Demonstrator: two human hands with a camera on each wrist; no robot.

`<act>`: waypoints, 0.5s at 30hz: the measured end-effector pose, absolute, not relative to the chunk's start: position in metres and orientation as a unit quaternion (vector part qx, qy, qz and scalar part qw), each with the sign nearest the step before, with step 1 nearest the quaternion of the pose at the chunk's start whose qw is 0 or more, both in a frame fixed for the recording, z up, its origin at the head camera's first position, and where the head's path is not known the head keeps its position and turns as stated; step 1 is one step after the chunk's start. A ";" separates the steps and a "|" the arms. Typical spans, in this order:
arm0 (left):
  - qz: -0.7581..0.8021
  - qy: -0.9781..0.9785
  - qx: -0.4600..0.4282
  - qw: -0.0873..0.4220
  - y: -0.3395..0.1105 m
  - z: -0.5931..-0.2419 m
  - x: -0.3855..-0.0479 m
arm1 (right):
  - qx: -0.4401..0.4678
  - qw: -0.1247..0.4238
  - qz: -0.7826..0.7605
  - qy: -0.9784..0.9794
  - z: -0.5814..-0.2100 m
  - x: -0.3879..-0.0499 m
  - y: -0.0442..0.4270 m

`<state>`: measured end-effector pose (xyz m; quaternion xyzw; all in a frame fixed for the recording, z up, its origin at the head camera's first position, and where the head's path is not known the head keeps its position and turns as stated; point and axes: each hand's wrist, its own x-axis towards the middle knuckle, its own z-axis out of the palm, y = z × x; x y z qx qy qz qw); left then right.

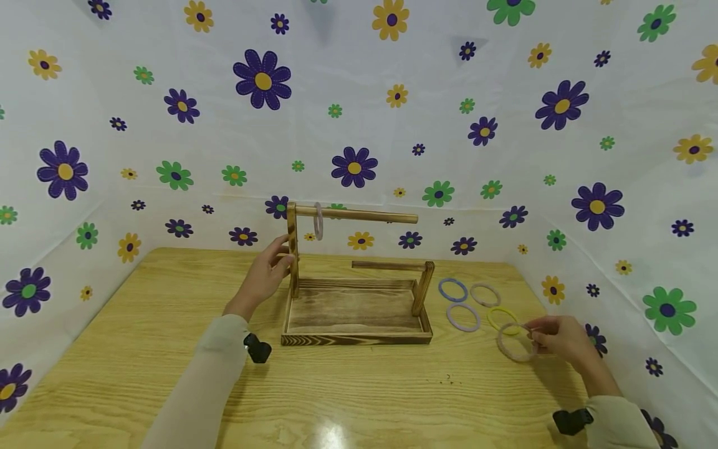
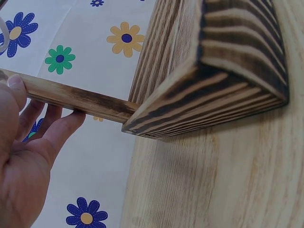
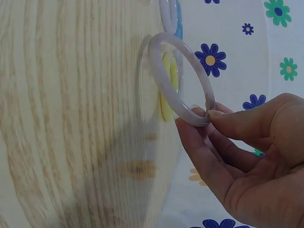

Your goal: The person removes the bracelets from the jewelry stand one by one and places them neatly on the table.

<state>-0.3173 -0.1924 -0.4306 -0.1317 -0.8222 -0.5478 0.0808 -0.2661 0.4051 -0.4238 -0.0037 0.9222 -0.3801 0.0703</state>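
My right hand [image 1: 563, 340] pinches a pale, translucent bangle [image 1: 517, 357] between thumb and fingers at the right of the head view. In the right wrist view that bangle [image 3: 164, 80] is tilted above the table. My left hand [image 1: 268, 274] holds the tall upright post [image 2: 80, 97] of a wooden rack [image 1: 359, 340], thumb on one face and fingertips on another. One pale bangle [image 1: 318, 221] hangs on the rack's upper bar [image 1: 364, 215], near the post. The lower bar [image 1: 387, 265] carries nothing.
Right of the rack lie a blue bangle [image 1: 440, 293], a lilac bangle [image 1: 463, 330], a pale beige bangle [image 1: 498, 296] and a yellow bangle [image 1: 490, 319]. Small dark specks mark the wooden table [image 1: 359, 399]. A flowered cloth [image 1: 314, 137] closes off the back and sides.
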 end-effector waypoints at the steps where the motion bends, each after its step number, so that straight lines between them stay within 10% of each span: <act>1: -0.546 -0.823 -0.132 0.082 -0.194 -0.434 -0.320 | -0.004 0.075 -0.379 0.922 -0.424 -0.266 0.405; 15: -0.541 -0.826 -0.135 0.089 -0.199 -0.445 -0.327 | -0.010 0.091 -0.347 0.934 -0.430 -0.268 0.404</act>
